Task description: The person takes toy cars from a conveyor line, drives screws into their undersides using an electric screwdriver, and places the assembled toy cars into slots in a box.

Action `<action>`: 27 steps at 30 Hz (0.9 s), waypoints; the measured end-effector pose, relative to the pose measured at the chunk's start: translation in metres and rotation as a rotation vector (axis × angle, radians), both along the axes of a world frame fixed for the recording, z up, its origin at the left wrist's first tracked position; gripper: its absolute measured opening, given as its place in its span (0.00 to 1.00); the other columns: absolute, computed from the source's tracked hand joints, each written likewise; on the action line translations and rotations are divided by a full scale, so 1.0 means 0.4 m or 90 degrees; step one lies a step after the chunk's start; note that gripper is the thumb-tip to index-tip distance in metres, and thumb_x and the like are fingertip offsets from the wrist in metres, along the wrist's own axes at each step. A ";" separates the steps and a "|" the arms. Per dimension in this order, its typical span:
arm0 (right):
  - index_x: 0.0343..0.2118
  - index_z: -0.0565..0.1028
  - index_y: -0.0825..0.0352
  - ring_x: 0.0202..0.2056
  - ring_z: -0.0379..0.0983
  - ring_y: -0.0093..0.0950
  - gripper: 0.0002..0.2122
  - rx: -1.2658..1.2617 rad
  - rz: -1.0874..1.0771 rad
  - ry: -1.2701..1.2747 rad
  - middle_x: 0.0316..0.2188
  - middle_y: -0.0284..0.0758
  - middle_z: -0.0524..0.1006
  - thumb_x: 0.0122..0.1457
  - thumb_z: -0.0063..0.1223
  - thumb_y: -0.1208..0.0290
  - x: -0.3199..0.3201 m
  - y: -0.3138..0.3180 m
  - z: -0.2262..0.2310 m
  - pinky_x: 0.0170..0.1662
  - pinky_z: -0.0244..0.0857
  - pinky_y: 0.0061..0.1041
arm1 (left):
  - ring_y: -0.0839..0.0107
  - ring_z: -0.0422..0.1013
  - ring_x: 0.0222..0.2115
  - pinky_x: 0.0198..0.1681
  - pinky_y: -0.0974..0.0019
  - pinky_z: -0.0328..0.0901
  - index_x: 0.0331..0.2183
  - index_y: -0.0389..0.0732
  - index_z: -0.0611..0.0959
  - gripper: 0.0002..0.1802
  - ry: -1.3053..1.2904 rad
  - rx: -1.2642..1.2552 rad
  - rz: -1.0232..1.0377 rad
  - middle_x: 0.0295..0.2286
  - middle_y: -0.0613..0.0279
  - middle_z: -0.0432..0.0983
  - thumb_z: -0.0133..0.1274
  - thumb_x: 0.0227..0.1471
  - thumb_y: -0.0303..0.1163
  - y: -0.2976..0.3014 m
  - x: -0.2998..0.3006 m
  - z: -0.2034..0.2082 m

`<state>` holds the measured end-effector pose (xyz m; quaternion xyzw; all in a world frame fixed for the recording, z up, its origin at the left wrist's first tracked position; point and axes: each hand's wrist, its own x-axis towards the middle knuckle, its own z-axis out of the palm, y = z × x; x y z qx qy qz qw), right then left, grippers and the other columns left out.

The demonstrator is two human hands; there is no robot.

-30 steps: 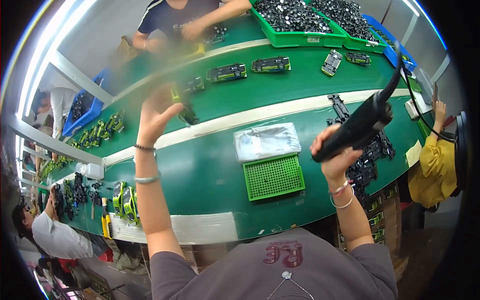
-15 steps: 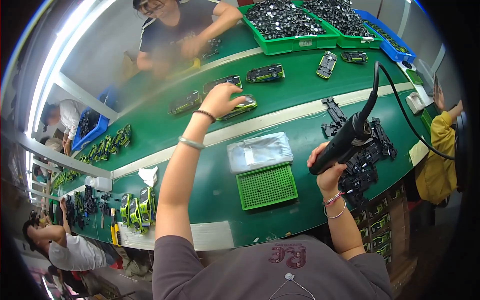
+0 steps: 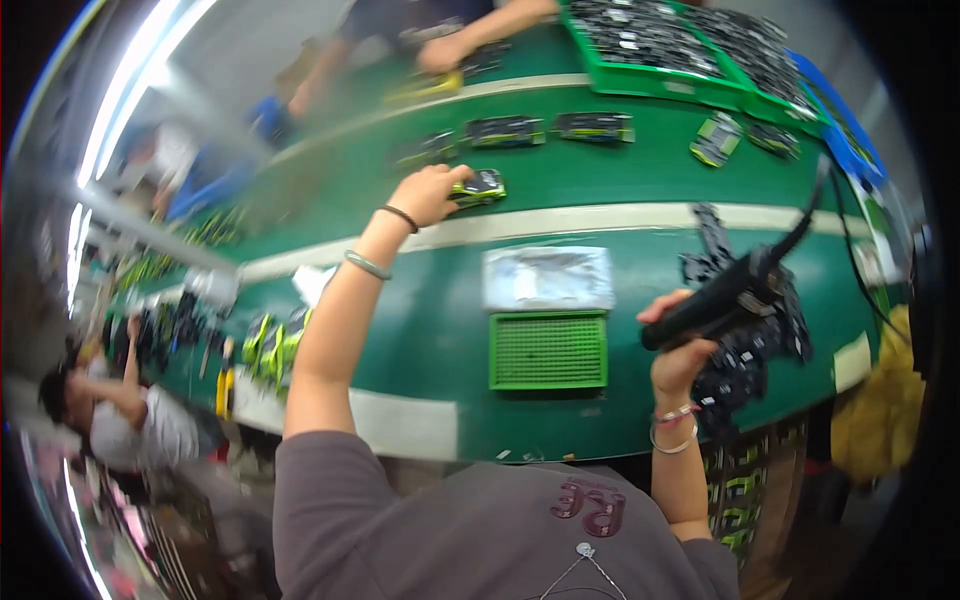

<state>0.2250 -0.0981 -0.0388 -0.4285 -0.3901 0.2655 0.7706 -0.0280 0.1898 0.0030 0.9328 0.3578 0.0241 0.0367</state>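
My left hand (image 3: 428,196) reaches across to the far green strip, its fingers closed around the left end of a green and black toy car (image 3: 484,187). My right hand (image 3: 682,362) grips a black corded electric screwdriver (image 3: 715,306), held at a slant over the bench. Beneath and beyond the tool lies a heap of black toy car chassis (image 3: 735,385), partly covered by it. Between my arms sits a green perforated tray (image 3: 548,350). A pale plastic-wrapped packet (image 3: 548,278) adjoins its far edge.
More toy cars (image 3: 594,127) lie farther back. Green bins of small black parts (image 3: 650,50) stand at the far right. A co-worker's hand (image 3: 445,52) works across the bench. Several green car shells (image 3: 270,350) and yellow-handled cutters (image 3: 225,380) are at left.
My left hand has come down onto the toy car and closed on its left end. The right hand still holds the screwdriver. The whole view has shifted and blurred somewhat.
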 end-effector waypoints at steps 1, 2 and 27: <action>0.35 0.66 0.71 0.29 0.69 0.26 0.39 0.000 -0.030 0.004 0.27 0.36 0.70 0.43 0.44 0.29 0.001 -0.004 -0.006 0.34 0.65 0.26 | 0.53 0.67 0.38 0.41 0.56 0.63 0.42 0.47 0.71 0.25 -0.003 0.024 0.044 0.33 0.52 0.71 0.57 0.39 0.27 -0.015 -0.101 0.014; 0.36 0.66 0.72 0.31 0.69 0.26 0.39 -0.009 -0.010 -0.006 0.29 0.36 0.69 0.44 0.43 0.30 0.006 -0.007 -0.010 0.37 0.66 0.27 | 0.53 0.67 0.38 0.41 0.56 0.63 0.42 0.47 0.71 0.25 -0.003 0.050 0.092 0.33 0.52 0.71 0.58 0.38 0.26 -0.041 -0.200 0.031; 0.33 0.66 0.71 0.33 0.64 0.33 0.43 -0.080 0.028 -0.145 0.25 0.37 0.67 0.40 0.34 0.24 -0.006 0.019 0.011 0.44 0.59 0.33 | 0.60 0.73 0.35 0.39 0.60 0.67 0.35 0.43 0.80 0.21 -0.280 -0.152 1.386 0.33 0.53 0.77 0.59 0.38 0.45 -1.015 -1.125 -0.527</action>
